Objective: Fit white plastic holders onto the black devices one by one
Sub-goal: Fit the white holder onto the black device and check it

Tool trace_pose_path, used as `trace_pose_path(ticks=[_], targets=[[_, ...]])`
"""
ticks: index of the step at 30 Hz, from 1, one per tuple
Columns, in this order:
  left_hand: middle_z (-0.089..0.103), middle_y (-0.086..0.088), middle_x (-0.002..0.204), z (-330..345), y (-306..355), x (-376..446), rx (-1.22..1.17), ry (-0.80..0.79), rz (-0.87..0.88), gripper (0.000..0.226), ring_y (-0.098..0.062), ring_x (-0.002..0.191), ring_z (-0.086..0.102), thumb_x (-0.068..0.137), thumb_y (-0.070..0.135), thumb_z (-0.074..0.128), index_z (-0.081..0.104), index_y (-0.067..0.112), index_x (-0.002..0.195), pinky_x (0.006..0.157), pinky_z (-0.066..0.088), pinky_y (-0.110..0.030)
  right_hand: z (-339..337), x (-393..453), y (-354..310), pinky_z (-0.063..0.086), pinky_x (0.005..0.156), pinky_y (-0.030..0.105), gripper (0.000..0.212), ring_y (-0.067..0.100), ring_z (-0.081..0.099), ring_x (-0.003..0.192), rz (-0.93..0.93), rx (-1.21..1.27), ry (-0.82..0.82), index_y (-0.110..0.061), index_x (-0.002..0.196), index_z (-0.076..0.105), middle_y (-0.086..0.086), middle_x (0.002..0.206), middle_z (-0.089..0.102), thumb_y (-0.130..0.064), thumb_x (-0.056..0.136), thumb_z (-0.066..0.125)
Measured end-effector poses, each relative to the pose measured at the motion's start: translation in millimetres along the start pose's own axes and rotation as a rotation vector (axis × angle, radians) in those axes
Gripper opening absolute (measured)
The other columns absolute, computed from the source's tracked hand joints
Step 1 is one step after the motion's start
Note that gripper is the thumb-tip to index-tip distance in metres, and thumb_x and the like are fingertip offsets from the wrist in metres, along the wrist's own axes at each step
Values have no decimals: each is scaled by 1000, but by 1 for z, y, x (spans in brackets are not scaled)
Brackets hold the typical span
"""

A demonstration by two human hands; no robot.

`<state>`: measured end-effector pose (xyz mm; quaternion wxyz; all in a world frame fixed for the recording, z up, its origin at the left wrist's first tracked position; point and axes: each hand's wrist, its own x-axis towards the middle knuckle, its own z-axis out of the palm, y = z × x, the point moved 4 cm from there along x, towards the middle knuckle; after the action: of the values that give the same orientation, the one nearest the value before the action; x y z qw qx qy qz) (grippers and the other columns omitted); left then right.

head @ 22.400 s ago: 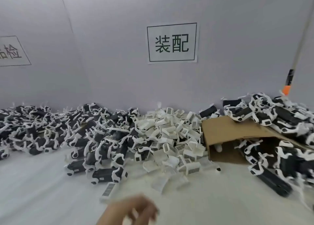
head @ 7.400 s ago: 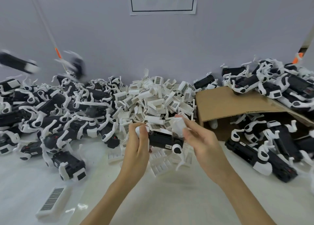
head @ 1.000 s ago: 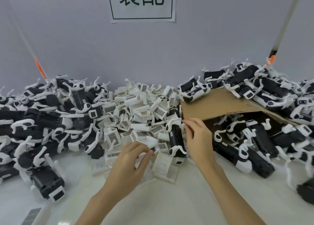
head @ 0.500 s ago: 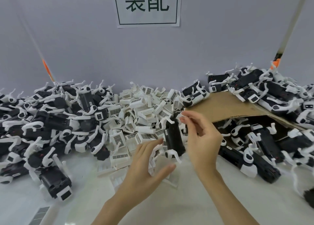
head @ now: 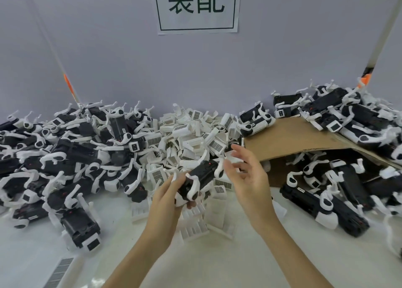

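Black device (head: 201, 178) (matte, boxy, white curved clips) sits clasped in your left hand (head: 168, 195); your right hand (head: 248, 174) pinches a white plastic holder (head: 231, 158).

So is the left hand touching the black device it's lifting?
Touching. The head view shows the left hand with its fingers curled around the lower end of the black device, holding it above the table.
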<state>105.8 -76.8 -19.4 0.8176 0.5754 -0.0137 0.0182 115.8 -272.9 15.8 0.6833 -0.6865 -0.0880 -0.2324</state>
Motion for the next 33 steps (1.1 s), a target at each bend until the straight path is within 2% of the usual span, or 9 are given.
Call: trace_pose_path(ticks=[3, 6, 8, 12, 16, 19, 24, 30, 33], targets=[[52, -14, 80, 0, 2, 2, -26, -11, 1, 27, -23, 64, 49, 104, 24, 59, 65, 1, 91, 70, 45, -30, 7, -1, 12, 55, 92, 20, 65, 3, 63, 124, 199, 68, -245, -32, 141, 60, -13, 134, 67, -58, 83, 75], [51, -13, 82, 3, 2, 2, -75, -18, -6, 30, -22, 62, 48, 109, 22, 51, 64, -5, 108, 56, 44, -28, 14, -7, 18, 59, 95, 32, 52, 20, 68, 123, 251, 201, -400, -20, 132, 67, 3, 128, 73, -48, 89, 77], [57, -15, 86, 5, 2, 1, -110, -36, -31, 39, -22, 65, 53, 111, 30, 49, 65, -6, 118, 54, 45, -28, 16, -8, 18, 61, 88, 31, 47, 23, 71, 117, 257, 246, -377, -15, 128, 67, 5, 124, 75, -38, 90, 81], [66, -19, 92, 12, 7, -3, -115, -173, -37, 72, -24, 72, 58, 99, 61, 58, 65, -3, 130, 62, 50, -30, 17, -9, 18, 60, 85, 31, 65, 32, 74, 110, 352, 333, -280, -6, 128, 62, 15, 120, 75, -40, 78, 84], [69, -22, 93, 10, 6, -5, -25, -146, 1, 68, -27, 75, 60, 91, 39, 83, 56, -5, 136, 71, 50, -35, 14, -9, 15, 59, 83, 31, 68, 32, 73, 112, 384, 395, -272, 4, 129, 60, 18, 120, 74, -39, 80, 78], [70, -23, 95, 7, 5, -4, -42, -143, -10, 59, -28, 77, 59, 94, 31, 79, 55, -3, 135, 73, 48, -37, 13, -9, 12, 59, 84, 28, 55, 27, 72, 115, 399, 410, -325, 0, 129, 62, 14, 122, 75, -36, 88, 71], [71, -23, 94, 5, 4, -4, -41, -156, 1, 63, -30, 76, 60, 84, 37, 81, 58, 9, 136, 69, 50, -35, 10, -9, 14, 55, 99, 38, 51, 22, 68, 120, 359, 295, -336, -6, 128, 66, 9, 122, 75, -42, 92, 70], [71, -19, 95, -1, 5, 2, 7, -168, -45, 65, -27, 67, 59, 86, 41, 80, 61, 10, 140, 60, 52, -29, 6, -8, 8, 59, 87, 29, 46, 21, 72, 114, 292, 222, -329, -10, 125, 68, 7, 120, 76, -43, 94, 72], [70, -19, 88, 0, 4, 2, -11, -187, -48, 68, -27, 67, 61, 85, 42, 81, 59, 12, 142, 61, 52, -29, 2, -7, 7, 61, 80, 29, 51, 28, 74, 109, 294, 205, -351, -15, 130, 64, 9, 124, 74, -42, 89, 73]])
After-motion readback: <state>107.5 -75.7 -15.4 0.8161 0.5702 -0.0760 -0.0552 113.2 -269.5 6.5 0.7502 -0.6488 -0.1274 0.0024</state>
